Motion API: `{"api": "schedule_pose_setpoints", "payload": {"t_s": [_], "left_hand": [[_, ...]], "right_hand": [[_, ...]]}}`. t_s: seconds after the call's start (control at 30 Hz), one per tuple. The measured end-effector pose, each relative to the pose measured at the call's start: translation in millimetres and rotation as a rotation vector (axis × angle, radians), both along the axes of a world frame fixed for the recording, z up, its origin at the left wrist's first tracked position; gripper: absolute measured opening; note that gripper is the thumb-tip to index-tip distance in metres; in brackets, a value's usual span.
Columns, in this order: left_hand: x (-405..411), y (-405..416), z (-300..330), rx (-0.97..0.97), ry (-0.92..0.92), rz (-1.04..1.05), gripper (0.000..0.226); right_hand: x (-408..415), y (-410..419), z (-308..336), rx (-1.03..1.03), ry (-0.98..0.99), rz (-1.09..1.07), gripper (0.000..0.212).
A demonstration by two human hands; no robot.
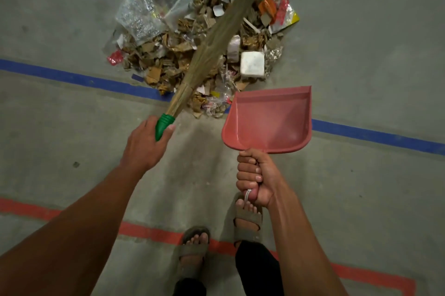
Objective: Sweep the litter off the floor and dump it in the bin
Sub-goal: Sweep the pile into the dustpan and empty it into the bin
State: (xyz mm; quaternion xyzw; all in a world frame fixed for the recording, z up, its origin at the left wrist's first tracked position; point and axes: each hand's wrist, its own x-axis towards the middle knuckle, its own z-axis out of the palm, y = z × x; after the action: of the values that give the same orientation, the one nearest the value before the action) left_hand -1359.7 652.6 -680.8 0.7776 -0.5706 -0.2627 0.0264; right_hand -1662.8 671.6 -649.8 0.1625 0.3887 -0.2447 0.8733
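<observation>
1. Two hands work here: the left hand (144, 143) is wrapped around the green grip of the broom (216, 47), and the right hand (255, 177) is fisted on the handle of the red dustpan (267, 119).
2. The litter pile (192, 37) lies just beyond the dustpan, under the bristles.
3. Best to press the dustpan's lip flat to the floor (361, 54) against the pile, then draw short strokes toward it.
4. No bin is in view.

Dim, flat light; motion-blurred broom (231, 13) tip; wide-angle bowed edges.
</observation>
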Motion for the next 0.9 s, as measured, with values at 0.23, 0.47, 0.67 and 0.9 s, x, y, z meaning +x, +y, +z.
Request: {"api": "schedule_pose_setpoints", "payload": {"t_s": [0.23, 0.47, 0.67, 0.9], "left_hand": [[-16, -37, -10, -0.032, 0.017, 0.168, 0.035], [2, -50, -39, -0.058, 0.111, 0.199, 0.036], [30, -65, -66, -0.088, 0.149, 0.170, 0.040], [77, -91, -116, -0.078, 0.153, 0.023, 0.050]], "right_hand": [[11, -2, -31, 0.103, -0.077, 0.088, 0.035], [52, 4, -65, 0.217, -0.174, 0.086, 0.039], [101, 27, -113, 0.272, -0.320, -0.027, 0.036], [149, 24, -176, 0.314, -0.438, -0.052, 0.039]]}}
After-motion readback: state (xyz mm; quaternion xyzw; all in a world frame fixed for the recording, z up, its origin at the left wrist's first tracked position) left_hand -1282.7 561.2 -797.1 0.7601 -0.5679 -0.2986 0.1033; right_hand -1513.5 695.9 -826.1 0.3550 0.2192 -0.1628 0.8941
